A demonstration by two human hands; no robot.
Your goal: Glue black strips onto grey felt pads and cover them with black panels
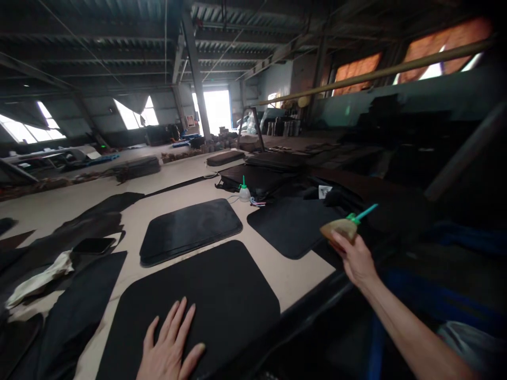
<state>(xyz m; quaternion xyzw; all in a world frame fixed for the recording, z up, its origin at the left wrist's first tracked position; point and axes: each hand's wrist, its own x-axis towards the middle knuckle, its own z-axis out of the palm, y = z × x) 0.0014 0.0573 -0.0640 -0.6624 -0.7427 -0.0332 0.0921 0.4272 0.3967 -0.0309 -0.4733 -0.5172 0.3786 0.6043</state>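
My left hand (pixel 170 343) rests with fingers spread on a large black rounded panel (pixel 222 285) at the table's near edge. Off to the right, my right hand (pixel 354 256) is wrapped around a yellowish squeeze bottle (pixel 339 230) with a green cap and a blue-green nozzle. The bottle is tilted, its nozzle pointing up and right. Beyond the near panel lies a stack of black rounded panels (pixel 192 229). Another black panel (pixel 293 224) lies to the right, below the bottle's level. A second squeeze bottle (pixel 244 193), whitish with a green nozzle, stands farther back.
Black sheets (pixel 87 301), a phone (pixel 94 245) and a pale cloth (pixel 41 279) lie on the left. Pale tabletop (pixel 293 277) shows between the panels. Dark folded material (pixel 261 179) sits behind the whitish bottle. A long pole (pixel 368 74) crosses the upper right.
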